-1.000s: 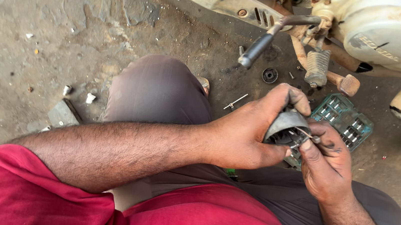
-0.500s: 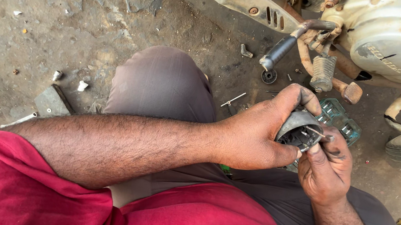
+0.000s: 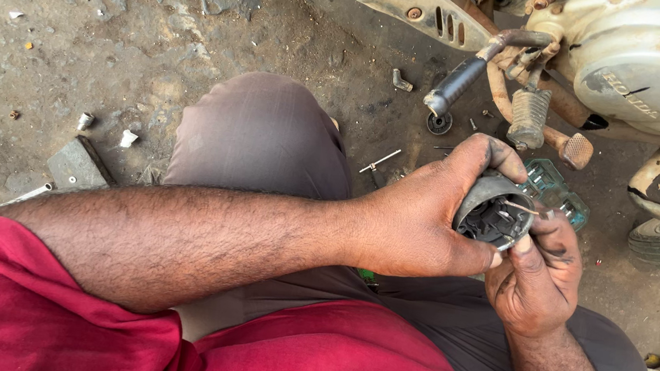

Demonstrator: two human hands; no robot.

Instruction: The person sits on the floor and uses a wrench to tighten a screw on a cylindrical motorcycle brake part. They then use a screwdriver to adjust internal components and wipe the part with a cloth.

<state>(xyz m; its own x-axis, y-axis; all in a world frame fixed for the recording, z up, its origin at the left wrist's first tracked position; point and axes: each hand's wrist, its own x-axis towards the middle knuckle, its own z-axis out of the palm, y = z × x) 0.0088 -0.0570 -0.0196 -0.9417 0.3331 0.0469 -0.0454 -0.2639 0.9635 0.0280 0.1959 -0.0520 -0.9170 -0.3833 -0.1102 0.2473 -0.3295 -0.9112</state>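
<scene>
1. My left hand (image 3: pixel 417 220) wraps around a round grey housing (image 3: pixel 492 212), thumb below it and the fingers (image 3: pixel 487 155) curled over its top, pressed tight on the shell.
2. The housing is a short, cup-shaped part, dull grey outside and worn, with its open mouth turned toward my right hand (image 3: pixel 534 283). Inside the mouth I see dark, blackish parts; they are too small to tell apart.
3. A thin wire (image 3: pixel 522 207) sticks out across the rim of the housing.
4. My right hand sits just below and right of the housing, its thumb and forefinger pinched together at the rim, touching the edge there. Whether they grip the wire itself I cannot tell.
5. The housing is held in the air above my knee, over the dirt floor (image 3: pixel 115 37).
6. Just behind the housing lies a clear green plastic piece (image 3: pixel 557 191) on the floor.
7. Above the housing stands a motorcycle engine (image 3: pixel 650 64) with its foot peg (image 3: pixel 530 117) and a black-tipped lever (image 3: pixel 457 84).
8. Left of the housing, near my knee, lies a small bolt (image 3: pixel 380 161).
</scene>
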